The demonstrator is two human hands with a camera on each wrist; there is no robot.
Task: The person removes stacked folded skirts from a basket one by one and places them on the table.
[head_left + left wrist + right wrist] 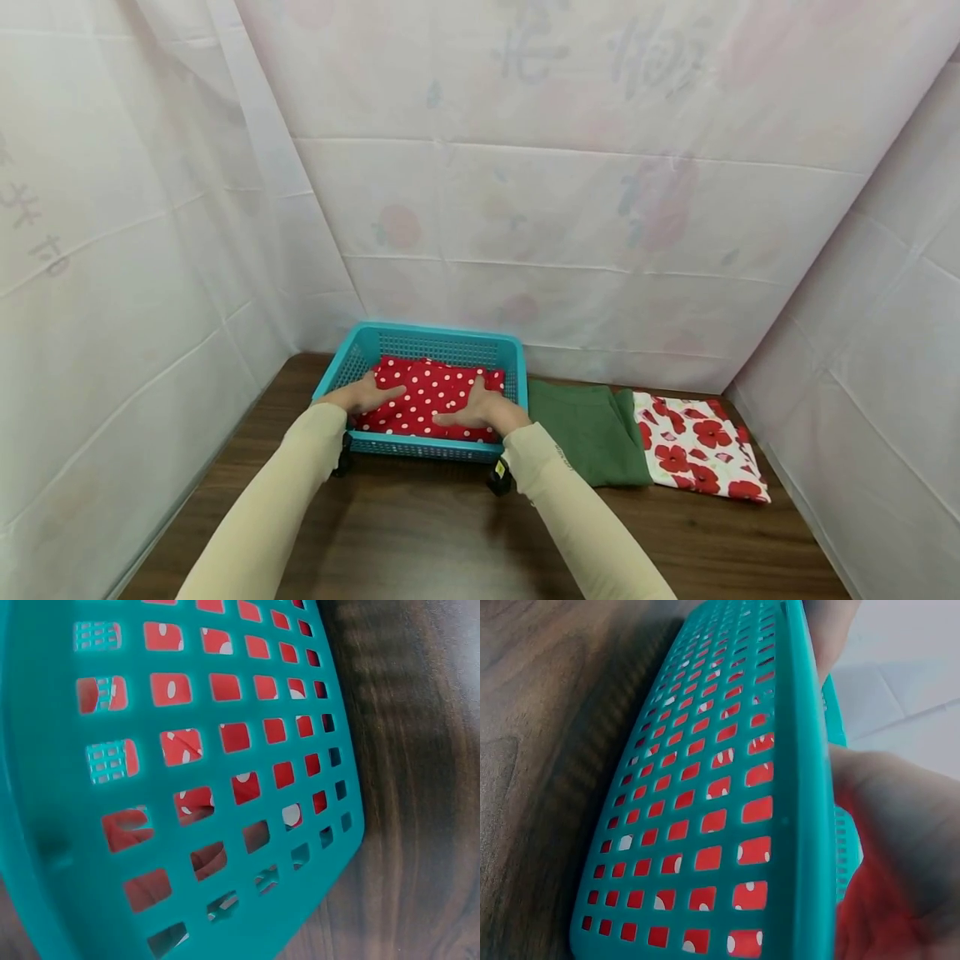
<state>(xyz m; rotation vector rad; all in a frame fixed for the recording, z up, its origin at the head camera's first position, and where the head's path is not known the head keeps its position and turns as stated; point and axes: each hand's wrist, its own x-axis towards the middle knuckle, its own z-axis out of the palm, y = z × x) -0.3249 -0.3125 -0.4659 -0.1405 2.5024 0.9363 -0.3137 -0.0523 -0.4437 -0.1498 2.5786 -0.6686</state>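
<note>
A folded red cloth with white dots (431, 392) lies inside a blue-green plastic basket (423, 447). Over the basket's near side, my left hand (365, 395) reaches in at the cloth's left end, its thumb stretched across the top. At the right end, my right hand (480, 408) rests on the cloth with thumb and fingers spread apart. Red cloth and parts of the left hand show through the holes of the basket wall (172, 724) in the left wrist view. In the right wrist view, the right hand (900, 817) is inside, beyond the rim; its fingertips are hidden.
Right of the basket lies a folded green cloth (588, 433). Beside it is a folded white cloth with red flowers (701, 446). Everything stands on a dark wooden table (420, 525), with pale printed curtains (570, 217) behind and at both sides.
</note>
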